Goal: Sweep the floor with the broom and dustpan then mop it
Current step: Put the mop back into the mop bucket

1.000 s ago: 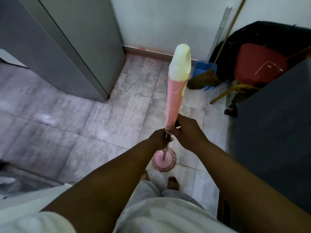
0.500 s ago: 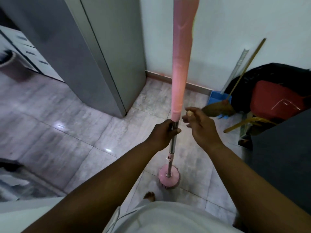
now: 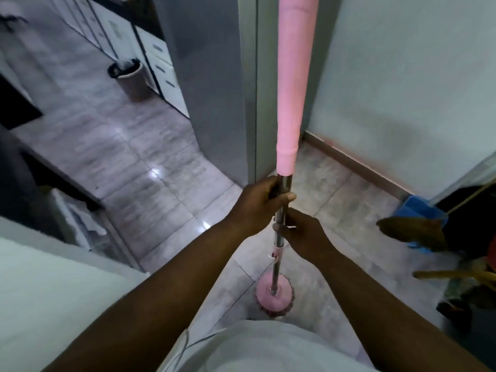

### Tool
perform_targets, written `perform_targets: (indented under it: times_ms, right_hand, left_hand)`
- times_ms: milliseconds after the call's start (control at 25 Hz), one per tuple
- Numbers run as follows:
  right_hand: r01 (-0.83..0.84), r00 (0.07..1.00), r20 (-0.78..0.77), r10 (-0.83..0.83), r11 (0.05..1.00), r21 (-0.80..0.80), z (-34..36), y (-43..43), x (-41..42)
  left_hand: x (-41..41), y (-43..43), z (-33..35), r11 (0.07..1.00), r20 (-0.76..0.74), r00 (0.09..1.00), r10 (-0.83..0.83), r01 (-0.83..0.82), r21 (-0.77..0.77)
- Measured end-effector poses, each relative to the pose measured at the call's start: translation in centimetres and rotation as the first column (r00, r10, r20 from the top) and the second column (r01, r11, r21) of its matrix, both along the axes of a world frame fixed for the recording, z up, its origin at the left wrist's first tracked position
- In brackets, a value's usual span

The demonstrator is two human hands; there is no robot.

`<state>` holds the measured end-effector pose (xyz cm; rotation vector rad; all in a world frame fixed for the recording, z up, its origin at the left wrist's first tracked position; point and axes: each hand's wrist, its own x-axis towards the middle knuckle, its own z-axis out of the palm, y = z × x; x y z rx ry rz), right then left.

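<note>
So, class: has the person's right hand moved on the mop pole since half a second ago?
Yes. The right hand has dropped onto the mop pole, below the left hand.

Two bare forearms in view, no sleeves reaching the wrists. Left hand [image 3: 257, 202] and right hand [image 3: 304, 234] bare: no gloves, rings, watch or bands visible. Torso covered by a plain white garment [image 3: 268, 347], loose and lightly creased, with a thin white cord [image 3: 182, 347] lying along its left side
</note>
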<state>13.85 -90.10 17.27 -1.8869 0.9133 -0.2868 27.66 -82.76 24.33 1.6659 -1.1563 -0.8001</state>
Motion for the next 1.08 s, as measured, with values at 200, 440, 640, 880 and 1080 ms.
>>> perform_targets:
  times_ms: [200,440,640,880,1080]
  right_hand:
    - [-0.312,0.95,-0.008,0.312,0.95,0.011,0.4,1.0,4.2]
    - [-0.612,0.79,0.013,0.613,0.787,0.081,-0.3,5.6,7.6]
    - [-0.798,0.6,0.052,0.798,0.593,0.107,0.2,12.7,8.9]
    - [-0.928,0.367,0.063,0.928,0.361,0.091,1.9,23.0,9.4]
    - [-0.984,0.177,0.036,0.984,0.176,0.021,2.6,34.1,9.6]
  left_hand:
    - [1.9,4.6,0.8,0.952,-0.019,0.952,0.305,-0.305,0.009]
    - [0.6,12.5,0.8,0.781,0.018,0.781,0.624,-0.625,0.02]
    - [-2.4,20.3,1.8,0.593,0.109,0.592,0.798,-0.805,0.026]
    - [-5.1,31.2,2.1,0.377,0.136,0.372,0.918,-0.926,-0.015]
    - [-7.2,42.3,2.0,0.208,0.066,0.207,0.976,-0.978,-0.011]
